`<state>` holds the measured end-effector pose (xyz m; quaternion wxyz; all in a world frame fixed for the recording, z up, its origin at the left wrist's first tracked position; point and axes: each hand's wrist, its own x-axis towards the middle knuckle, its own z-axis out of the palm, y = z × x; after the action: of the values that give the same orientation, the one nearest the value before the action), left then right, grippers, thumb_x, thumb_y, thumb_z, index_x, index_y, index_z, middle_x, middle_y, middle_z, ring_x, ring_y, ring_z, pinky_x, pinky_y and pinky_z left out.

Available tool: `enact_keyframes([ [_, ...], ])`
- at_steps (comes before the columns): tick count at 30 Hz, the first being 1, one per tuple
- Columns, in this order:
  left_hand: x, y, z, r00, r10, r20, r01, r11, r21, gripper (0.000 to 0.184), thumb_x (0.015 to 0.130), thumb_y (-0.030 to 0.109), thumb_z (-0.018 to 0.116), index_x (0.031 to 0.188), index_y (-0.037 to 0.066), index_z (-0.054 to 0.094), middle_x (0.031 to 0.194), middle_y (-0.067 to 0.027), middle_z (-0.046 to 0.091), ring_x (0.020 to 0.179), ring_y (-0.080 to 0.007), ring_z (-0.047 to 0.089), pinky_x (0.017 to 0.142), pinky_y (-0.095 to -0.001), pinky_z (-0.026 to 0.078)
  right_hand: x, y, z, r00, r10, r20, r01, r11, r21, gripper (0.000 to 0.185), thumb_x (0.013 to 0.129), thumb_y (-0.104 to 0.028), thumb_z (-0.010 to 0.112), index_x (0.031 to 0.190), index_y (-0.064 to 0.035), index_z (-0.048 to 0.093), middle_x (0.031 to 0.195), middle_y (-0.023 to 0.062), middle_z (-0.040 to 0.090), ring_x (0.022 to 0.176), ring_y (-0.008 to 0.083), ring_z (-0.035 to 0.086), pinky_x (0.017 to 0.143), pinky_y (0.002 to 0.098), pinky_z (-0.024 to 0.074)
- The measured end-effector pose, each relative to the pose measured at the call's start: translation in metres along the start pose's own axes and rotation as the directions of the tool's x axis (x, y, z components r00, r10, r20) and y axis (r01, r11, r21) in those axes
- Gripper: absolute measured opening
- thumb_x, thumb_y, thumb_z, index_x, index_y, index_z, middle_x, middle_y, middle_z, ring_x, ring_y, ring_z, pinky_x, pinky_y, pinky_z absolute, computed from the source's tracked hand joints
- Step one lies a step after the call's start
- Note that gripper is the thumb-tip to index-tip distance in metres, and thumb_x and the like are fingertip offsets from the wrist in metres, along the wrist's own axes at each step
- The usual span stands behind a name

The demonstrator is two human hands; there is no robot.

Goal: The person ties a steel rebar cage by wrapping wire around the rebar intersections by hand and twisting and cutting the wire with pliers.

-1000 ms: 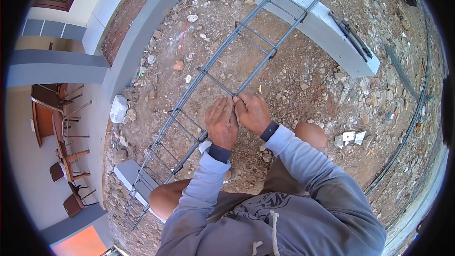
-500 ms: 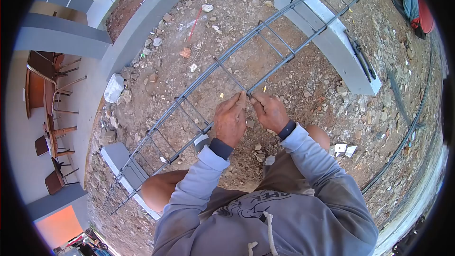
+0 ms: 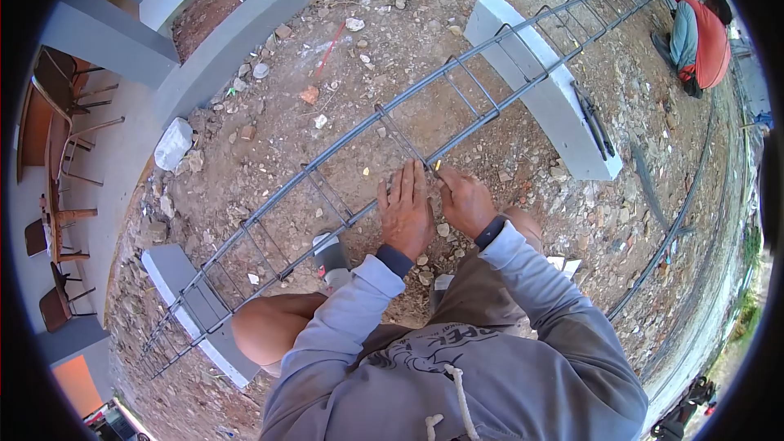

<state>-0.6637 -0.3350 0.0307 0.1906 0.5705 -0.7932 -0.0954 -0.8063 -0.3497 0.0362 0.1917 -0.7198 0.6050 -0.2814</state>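
The left hand [image 3: 407,212] now lies flatter than half a second ago, its fingers nearly straight and slightly fanned, and the fingertips stand a little farther from the right hand [image 3: 468,206]. Both hands stay at the same joint, where a stirrup [image 3: 400,135] meets the near bar of the rebar cage [image 3: 465,135], so the work appears unfinished there. The right hand is curled in, thumb and finger close together — a short dark bit shows at its tips, too small to name. Whether the left hand grips anything cannot be told. The view has also turned, bringing one crouching co-worker [image 3: 702,49] more fully into sight by the cage's far end.

There is one cage, slanting across the rubble in front of the person; its stirrups blur too much at the far end to count. Two pale blocks sit plainly under it — the near block [image 3: 175,269] and the farther block [image 3: 547,110]. One dark long-handled tool [image 3: 594,118] lies on the farther block.
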Motion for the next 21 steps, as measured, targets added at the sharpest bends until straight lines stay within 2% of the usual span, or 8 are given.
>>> enact_keyframes([
  [3,0.001,-0.001,-0.008,1.000,-0.019,0.016,0.018,0.997,0.073,0.071,0.077,0.014,0.059,0.142,0.001,0.033,0.139,-0.0178,0.044,0.128,-0.0330,0.040,0.108,-0.0506,0.023,-0.003,-0.003,0.006,0.998,0.038,-0.040,-0.038,0.999,0.010,0.009,0.084,-0.010,0.055,0.090,-0.0053,0.058,0.074,0.0216,0.063,0.066,0.0398,0.062,0.059,0.0494,0.0495],
  [6,0.008,-0.008,-0.006,0.998,-0.050,0.022,0.051,0.999,-0.015,0.061,0.082,0.016,0.055,0.140,0.005,0.039,0.133,-0.0174,0.051,0.119,-0.0292,0.050,0.103,-0.0483,0.033,-0.003,-0.005,0.013,0.994,0.095,-0.055,-0.094,0.995,0.020,0.009,0.083,-0.009,0.054,0.090,-0.0050,0.059,0.075,0.0218,0.064,0.067,0.0407,0.062,0.060,0.0504,0.0492],
  [7,0.013,-0.014,-0.007,0.991,-0.102,0.085,0.113,0.984,-0.136,0.054,0.083,0.017,0.055,0.134,0.005,0.045,0.124,-0.0168,0.055,0.112,-0.0292,0.055,0.097,-0.0454,0.037,-0.003,-0.007,0.013,0.993,0.110,-0.053,-0.109,0.994,0.028,0.009,0.083,-0.009,0.054,0.091,-0.0049,0.059,0.075,0.0217,0.064,0.067,0.0410,0.062,0.061,0.0508,0.0490],
  [9,0.024,-0.029,-0.010,0.958,-0.176,0.228,0.251,0.899,-0.360,0.041,0.085,0.019,0.055,0.124,0.005,0.057,0.108,-0.0157,0.065,0.098,-0.0290,0.063,0.087,-0.0395,0.047,-0.003,-0.007,0.015,0.990,0.128,-0.054,-0.125,0.991,0.051,0.010,0.084,-0.009,0.054,0.091,-0.0046,0.059,0.074,0.0217,0.064,0.066,0.0416,0.062,0.061,0.0514,0.0487],
  [12,0.035,-0.059,0.009,0.917,-0.232,0.323,0.389,0.690,-0.610,0.030,0.089,0.026,0.056,0.104,0.003,0.067,0.080,-0.0128,0.068,0.073,-0.0300,0.065,0.069,-0.0356,0.051,-0.009,-0.003,0.015,0.989,0.139,-0.057,-0.134,0.987,0.086,0.010,0.084,-0.009,0.053,0.091,-0.0044,0.058,0.074,0.0221,0.063,0.066,0.0419,0.062,0.061,0.0518,0.0484],
  [15,0.055,-0.067,-0.002,0.886,-0.137,0.444,0.408,0.686,-0.602,0.031,0.089,0.031,0.059,0.095,0.002,0.069,0.072,-0.0093,0.068,0.064,-0.0247,0.064,0.063,-0.0347,0.051,-0.016,-0.007,0.004,0.987,0.156,-0.046,-0.153,0.986,0.072,0.009,0.085,-0.010,0.053,0.091,-0.0045,0.058,0.073,0.0224,0.063,0.067,0.0418,0.062,0.061,0.0517,0.0483],
  [18,0.059,-0.064,0.003,0.808,-0.062,0.586,0.549,0.441,-0.710,0.030,0.091,0.026,0.060,0.101,-0.001,0.069,0.078,-0.0078,0.068,0.067,-0.0126,0.062,0.062,-0.0277,0.050,-0.016,-0.013,-0.007,0.984,0.176,0.020,-0.176,0.984,0.006,0.008,0.085,-0.010,0.053,0.090,-0.0043,0.057,0.072,0.0226,0.063,0.067,0.0415,0.062,0.060,0.0510,0.0484],
  [21,0.062,-0.069,0.006,0.773,-0.052,0.632,0.610,0.334,-0.719,0.029,0.090,0.027,0.062,0.098,0.000,0.069,0.076,-0.0070,0.068,0.066,-0.0111,0.061,0.060,-0.0261,0.050,-0.013,-0.018,-0.008,0.987,0.150,0.052,-0.148,0.988,-0.032,0.008,0.084,-0.010,0.054,0.088,-0.0041,0.057,0.071,0.0223,0.062,0.066,0.0410,0.062,0.059,0.0508,0.0485],
])
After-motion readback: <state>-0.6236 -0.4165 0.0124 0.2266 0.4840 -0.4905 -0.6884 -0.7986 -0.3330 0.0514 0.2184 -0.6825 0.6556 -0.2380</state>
